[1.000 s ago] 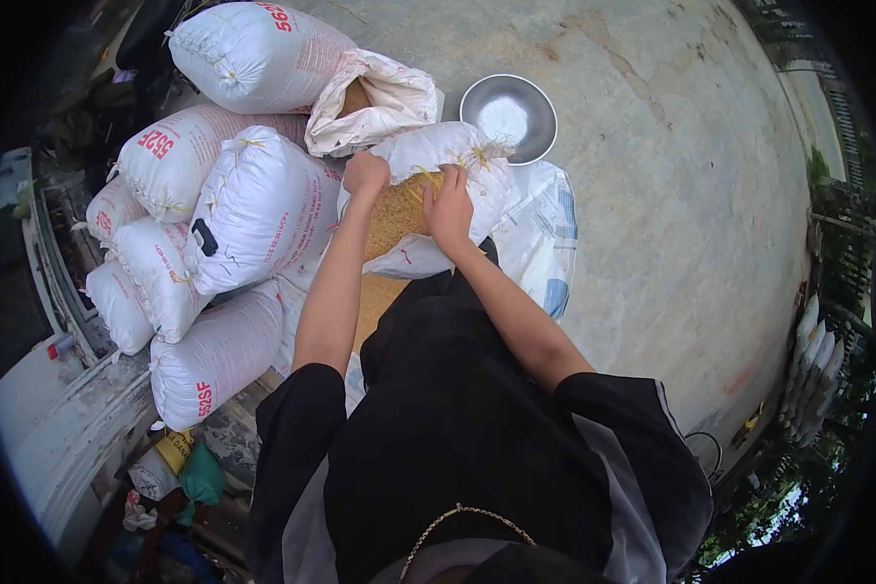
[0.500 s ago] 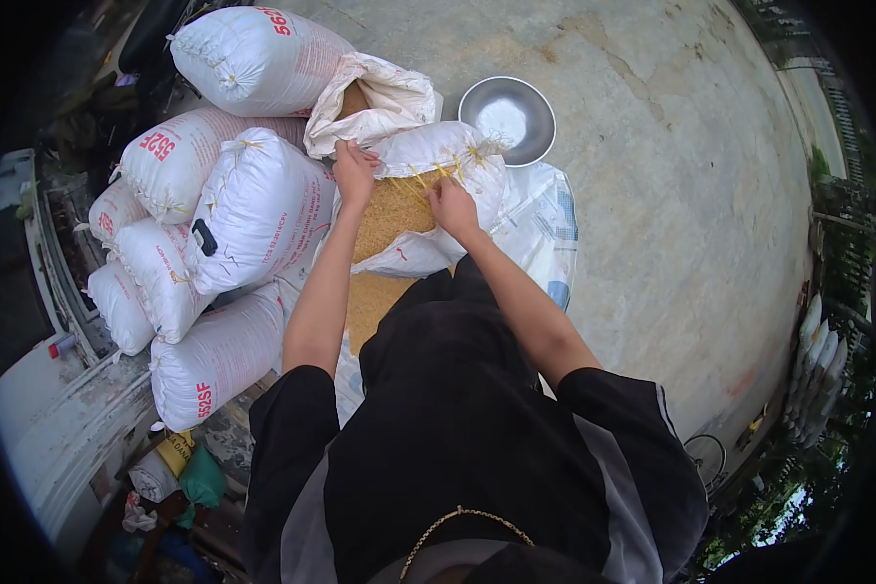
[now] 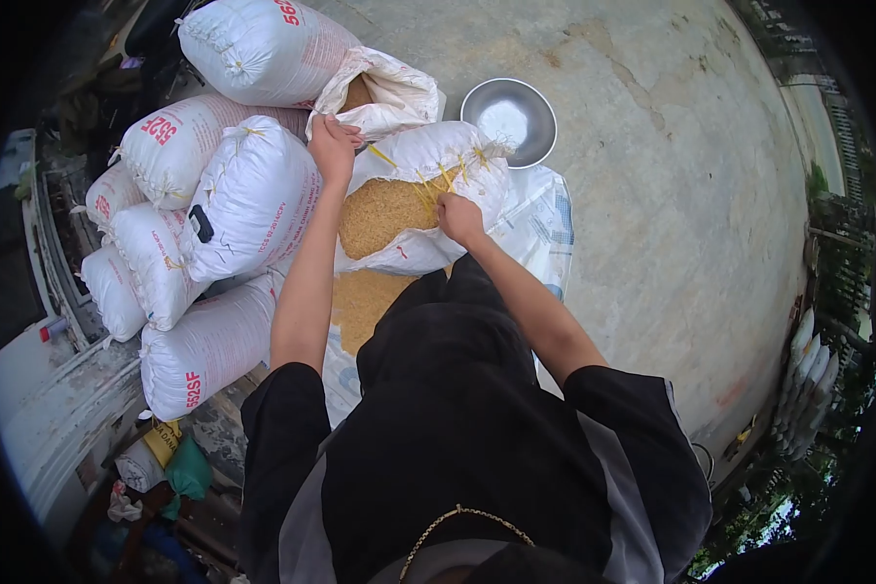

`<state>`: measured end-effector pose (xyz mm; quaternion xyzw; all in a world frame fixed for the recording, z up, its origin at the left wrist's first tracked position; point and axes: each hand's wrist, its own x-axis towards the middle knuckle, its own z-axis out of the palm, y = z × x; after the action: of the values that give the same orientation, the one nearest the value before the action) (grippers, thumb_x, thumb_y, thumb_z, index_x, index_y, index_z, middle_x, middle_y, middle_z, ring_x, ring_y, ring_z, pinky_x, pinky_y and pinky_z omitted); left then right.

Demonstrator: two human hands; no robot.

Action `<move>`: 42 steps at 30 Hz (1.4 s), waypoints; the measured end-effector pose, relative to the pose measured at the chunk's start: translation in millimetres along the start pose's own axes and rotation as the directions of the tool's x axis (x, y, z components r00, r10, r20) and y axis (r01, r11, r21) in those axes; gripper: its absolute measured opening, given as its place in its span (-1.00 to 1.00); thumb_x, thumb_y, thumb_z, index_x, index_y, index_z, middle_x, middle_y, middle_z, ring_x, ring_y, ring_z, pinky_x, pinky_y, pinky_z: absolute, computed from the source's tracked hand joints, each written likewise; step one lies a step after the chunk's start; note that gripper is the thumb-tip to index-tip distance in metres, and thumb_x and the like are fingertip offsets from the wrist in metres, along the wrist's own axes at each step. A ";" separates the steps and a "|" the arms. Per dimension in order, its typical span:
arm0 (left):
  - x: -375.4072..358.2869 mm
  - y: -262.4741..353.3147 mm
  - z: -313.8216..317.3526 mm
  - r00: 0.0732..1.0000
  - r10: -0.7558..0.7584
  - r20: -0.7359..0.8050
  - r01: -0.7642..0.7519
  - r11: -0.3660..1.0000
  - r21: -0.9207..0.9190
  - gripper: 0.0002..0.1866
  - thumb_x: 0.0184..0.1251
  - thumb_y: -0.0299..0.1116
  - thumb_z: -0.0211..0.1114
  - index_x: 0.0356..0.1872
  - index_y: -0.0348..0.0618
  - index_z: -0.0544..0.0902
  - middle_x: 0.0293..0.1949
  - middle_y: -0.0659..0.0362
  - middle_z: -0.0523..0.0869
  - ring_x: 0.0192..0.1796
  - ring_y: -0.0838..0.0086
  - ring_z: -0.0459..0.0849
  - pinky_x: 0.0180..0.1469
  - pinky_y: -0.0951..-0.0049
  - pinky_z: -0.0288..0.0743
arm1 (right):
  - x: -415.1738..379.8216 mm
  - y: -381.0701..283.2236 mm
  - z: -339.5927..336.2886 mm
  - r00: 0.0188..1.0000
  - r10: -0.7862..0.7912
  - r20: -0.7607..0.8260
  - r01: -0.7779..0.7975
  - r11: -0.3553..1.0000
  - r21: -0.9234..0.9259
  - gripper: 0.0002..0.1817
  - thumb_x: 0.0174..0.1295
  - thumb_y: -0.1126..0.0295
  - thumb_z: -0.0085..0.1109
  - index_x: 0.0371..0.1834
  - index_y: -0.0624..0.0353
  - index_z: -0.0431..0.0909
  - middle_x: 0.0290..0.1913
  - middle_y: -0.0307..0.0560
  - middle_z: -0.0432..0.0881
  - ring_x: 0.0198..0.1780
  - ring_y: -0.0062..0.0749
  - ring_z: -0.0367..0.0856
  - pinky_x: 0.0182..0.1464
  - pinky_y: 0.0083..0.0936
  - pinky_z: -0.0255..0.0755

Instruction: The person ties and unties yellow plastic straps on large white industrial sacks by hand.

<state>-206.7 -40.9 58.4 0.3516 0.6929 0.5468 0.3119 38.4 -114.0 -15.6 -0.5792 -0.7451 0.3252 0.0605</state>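
An open white woven sack [image 3: 428,146] full of golden-brown grain, which looks like rice husk [image 3: 384,219], lies in front of me. Yellow string [image 3: 426,187] is laced through its mouth on the right side. My right hand [image 3: 459,216] is closed at the near edge of that mouth, gripping the string. Up at the left, my left hand [image 3: 333,148] has its fingers pinched beside the sack's far edge. A length of yellow string runs close to those fingers; what exactly they hold is partly hidden.
Several full white sacks [image 3: 253,200] are piled at the left, one with a small black object [image 3: 201,224] on it. Another opened sack [image 3: 394,92] and a metal bowl [image 3: 509,122] stand beyond. Loose grain [image 3: 365,302] lies on a sheet [image 3: 545,224] over the concrete floor [image 3: 672,243].
My left hand has moved left and up, away from the grain sack's mouth. My right hand has shifted slightly down and right, drawing the strings. More of the grain shows.
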 end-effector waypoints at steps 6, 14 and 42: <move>-30.3 -2.9 5.1 0.991 -0.090 0.096 0.095 0.994 -0.045 -0.67 0.57 -0.24 -0.13 -0.27 -0.35 0.39 -0.56 -0.03 0.63 -0.63 0.37 0.64 -0.59 0.45 0.55 | 23.4 -11.3 -7.8 0.994 0.104 0.031 -0.105 0.994 0.021 -0.76 0.21 0.20 0.10 -0.30 0.14 0.63 -0.31 0.11 0.68 -0.23 0.01 0.67 -0.14 -0.09 0.51; -36.8 -74.5 12.6 0.771 -0.362 0.523 -0.299 0.519 0.801 -0.70 0.22 -0.25 0.19 -0.22 -0.28 0.69 -0.20 -0.19 0.71 -0.09 -0.04 0.69 -0.02 0.10 0.55 | 38.1 -18.6 5.1 0.997 -0.066 0.049 0.073 0.984 -0.160 -0.73 0.24 0.27 -0.02 -0.33 0.24 0.59 -0.36 0.17 0.69 -0.26 0.07 0.70 -0.19 -0.07 0.54; -39.5 -45.7 -13.0 0.769 -0.422 0.480 -0.287 0.443 0.850 -0.81 0.07 -0.35 0.21 -0.36 -0.19 0.71 -0.31 -0.10 0.73 -0.20 0.05 0.71 -0.08 0.16 0.55 | 36.2 3.7 11.0 0.960 -0.219 0.177 0.262 0.924 -0.277 -0.68 0.31 0.16 -0.03 -0.34 0.17 0.60 -0.42 0.13 0.68 -0.34 0.00 0.69 -0.29 -0.07 0.53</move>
<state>-201.9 -87.6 18.3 0.5924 0.7380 -0.0704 0.3154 24.7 -85.4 -36.6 -0.4608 -0.8535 0.2398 -0.0413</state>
